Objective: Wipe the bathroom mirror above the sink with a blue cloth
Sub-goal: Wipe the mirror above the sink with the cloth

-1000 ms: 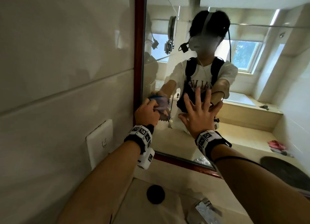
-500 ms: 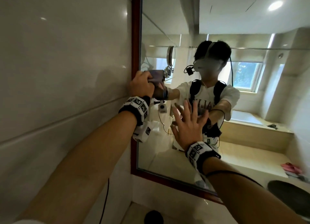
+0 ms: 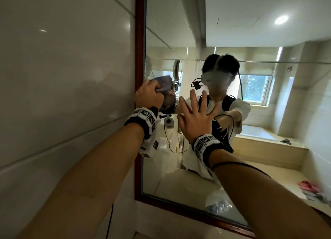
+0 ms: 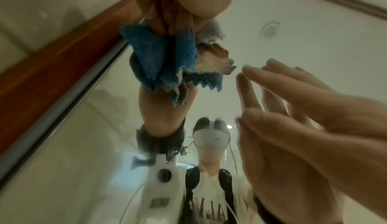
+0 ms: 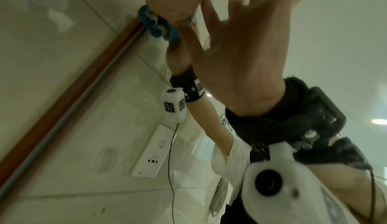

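Here the left hand point(image 3: 149, 93) grips the bunched blue cloth point(image 4: 167, 60) against the mirror point(image 3: 179, 178) just beside its left frame point(image 3: 139, 42). The unwiped glass stretches rightward, where the right hand point(image 3: 195, 119) presses flat, fingers spread.

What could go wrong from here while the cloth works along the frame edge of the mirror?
1. The right hand lies open with its fingers spread on the mirror, so it may leave fresh prints on the glass.
2. The left hand grips the blue cloth bunched up, with loose corners hanging; little fabric may meet the glass, so streaks are likely.
3. The cloth sits right by the wooden frame, so the strip along it could be missed.
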Tool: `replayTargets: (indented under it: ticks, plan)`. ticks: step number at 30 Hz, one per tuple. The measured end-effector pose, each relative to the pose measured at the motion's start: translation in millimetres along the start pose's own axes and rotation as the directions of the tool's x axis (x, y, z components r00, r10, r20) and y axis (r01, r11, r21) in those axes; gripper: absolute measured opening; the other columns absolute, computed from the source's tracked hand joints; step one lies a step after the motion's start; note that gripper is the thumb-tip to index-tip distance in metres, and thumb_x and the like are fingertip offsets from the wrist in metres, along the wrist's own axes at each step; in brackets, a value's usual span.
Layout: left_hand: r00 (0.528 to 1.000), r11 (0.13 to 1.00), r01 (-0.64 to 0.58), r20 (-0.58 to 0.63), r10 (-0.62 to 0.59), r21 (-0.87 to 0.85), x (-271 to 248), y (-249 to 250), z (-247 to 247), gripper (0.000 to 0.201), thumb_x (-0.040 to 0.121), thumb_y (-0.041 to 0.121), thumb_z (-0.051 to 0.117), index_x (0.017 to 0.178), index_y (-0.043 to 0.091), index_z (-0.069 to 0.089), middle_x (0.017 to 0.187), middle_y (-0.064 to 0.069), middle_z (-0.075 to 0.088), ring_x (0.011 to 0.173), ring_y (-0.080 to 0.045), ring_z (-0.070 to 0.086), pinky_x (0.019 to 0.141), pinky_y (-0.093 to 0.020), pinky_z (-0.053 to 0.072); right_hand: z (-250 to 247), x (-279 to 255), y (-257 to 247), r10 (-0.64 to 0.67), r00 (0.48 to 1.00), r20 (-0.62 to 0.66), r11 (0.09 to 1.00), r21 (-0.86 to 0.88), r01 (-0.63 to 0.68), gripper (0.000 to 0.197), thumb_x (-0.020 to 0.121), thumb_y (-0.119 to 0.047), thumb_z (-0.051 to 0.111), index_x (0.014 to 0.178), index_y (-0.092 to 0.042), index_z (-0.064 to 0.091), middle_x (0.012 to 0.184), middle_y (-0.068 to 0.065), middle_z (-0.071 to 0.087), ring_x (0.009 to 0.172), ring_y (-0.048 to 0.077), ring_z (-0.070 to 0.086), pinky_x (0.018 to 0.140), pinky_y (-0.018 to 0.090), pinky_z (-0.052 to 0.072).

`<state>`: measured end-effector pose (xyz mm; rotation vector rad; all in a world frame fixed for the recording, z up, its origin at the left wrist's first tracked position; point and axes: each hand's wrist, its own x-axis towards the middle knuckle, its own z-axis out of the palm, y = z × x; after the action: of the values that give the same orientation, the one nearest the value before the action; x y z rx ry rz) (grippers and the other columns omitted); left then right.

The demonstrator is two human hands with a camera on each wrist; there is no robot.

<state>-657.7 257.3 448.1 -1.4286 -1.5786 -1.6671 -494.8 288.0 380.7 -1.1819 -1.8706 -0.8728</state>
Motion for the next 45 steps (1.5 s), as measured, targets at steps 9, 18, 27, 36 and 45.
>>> replayTargets:
  ticks: [9,18,27,36,45]
  plan:
    - [0.988,0.996,-0.054,0.146,0.044,0.070,-31,-11,-1,0.020,0.073,0.004,0.057,0.088,0.010,0.069,0.098,-0.009,0.063,0.082,-0.030,0.060,0.068,-0.033,0.049,4,-3,-2,0.012,1.000,-0.012,1.000,0.004,-0.012,0.062,0.093,-0.053,0.039,0.150,-0.035,0.024,0.162,0.008,0.010,0.147,0.040,0.002,0.103,0.076,0.006]
    - [0.999,0.999,0.027,0.030,-0.028,0.033,35,46,-13,0.022,0.080,0.008,0.055,0.091,0.019,0.070,0.106,-0.007,0.062,0.092,-0.030,0.060,0.076,-0.034,0.048,3,-3,-2,0.019,0.999,-0.027,0.999,0.038,-0.018,0.062,0.091,-0.052,0.042,0.149,-0.035,0.026,0.161,0.006,0.013,0.147,0.039,0.006,0.105,0.075,0.006]
    - [0.998,0.997,-0.061,-0.001,0.061,-0.039,-23,-1,7,0.018,0.064,0.001,0.057,0.074,0.011,0.069,0.082,-0.009,0.062,0.069,-0.030,0.058,0.056,-0.033,0.049,14,-21,2,0.020,0.999,-0.037,0.998,0.056,-0.018,0.062,0.093,-0.051,0.041,0.151,-0.034,0.024,0.162,0.006,0.013,0.148,0.035,0.007,0.108,0.072,0.005]
    - [0.994,0.997,-0.083,0.069,0.082,0.004,-85,-27,21,0.016,0.065,0.009,0.056,0.074,0.011,0.069,0.079,-0.009,0.062,0.068,-0.030,0.058,0.055,-0.033,0.049,33,-83,10,0.023,0.999,0.026,0.999,0.022,-0.024,0.064,0.095,-0.053,0.038,0.152,-0.029,0.023,0.162,0.008,0.010,0.149,0.034,0.007,0.110,0.069,0.002]
    - [0.985,0.993,-0.115,0.128,0.112,0.010,-151,-57,32,0.014,0.060,0.003,0.059,0.069,0.012,0.067,0.076,-0.007,0.061,0.062,-0.030,0.056,0.048,-0.024,0.039,55,-139,1,0.042,0.984,0.172,0.999,-0.011,-0.040,0.073,0.093,-0.056,0.039,0.154,-0.028,0.010,0.162,0.009,0.001,0.148,0.036,-0.001,0.109,0.071,0.005]
